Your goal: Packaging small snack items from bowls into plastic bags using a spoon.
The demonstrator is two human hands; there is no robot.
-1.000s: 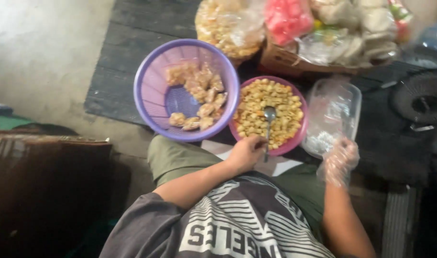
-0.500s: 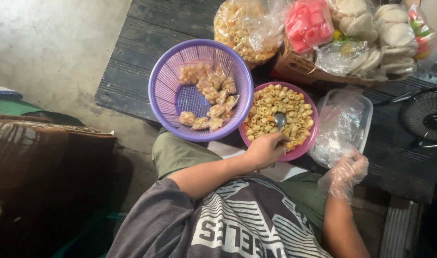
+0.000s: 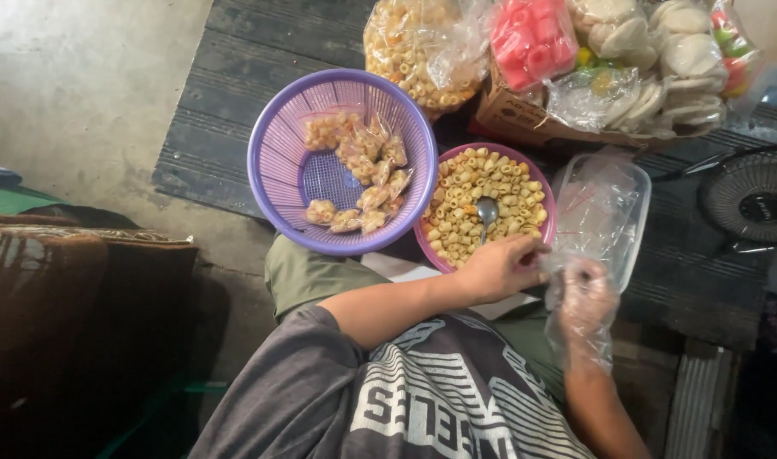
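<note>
My bare left hand point(image 3: 503, 268) rests at the near rim of a pink bowl point(image 3: 537, 242) full of yellow tube-shaped snacks. A metal spoon point(image 3: 487, 209) lies in the snacks, just beyond its fingers. My right hand point(image 3: 584, 297), in a clear plastic glove, is right beside the left. Both sets of fingertips meet on a small clear plastic bag point(image 3: 557, 270), whose shape is hard to make out. A purple slotted basket point(image 3: 274, 161) to the left holds several small filled snack packets point(image 3: 363, 174).
A clear plastic tub point(image 3: 605, 208) with empty bags sits right of the bowl. Behind are a big bag of yellow snacks point(image 3: 414, 47), pink crackers point(image 3: 533, 38) and white crackers point(image 3: 677, 59) in a cardboard box. A black fan point(image 3: 754, 200) stands far right, a dark cushion point(image 3: 74, 306) at the left.
My left hand let go of the spoon, which now lies in the bowl, and moved right. My gloved right hand came left from the tub to meet it.
</note>
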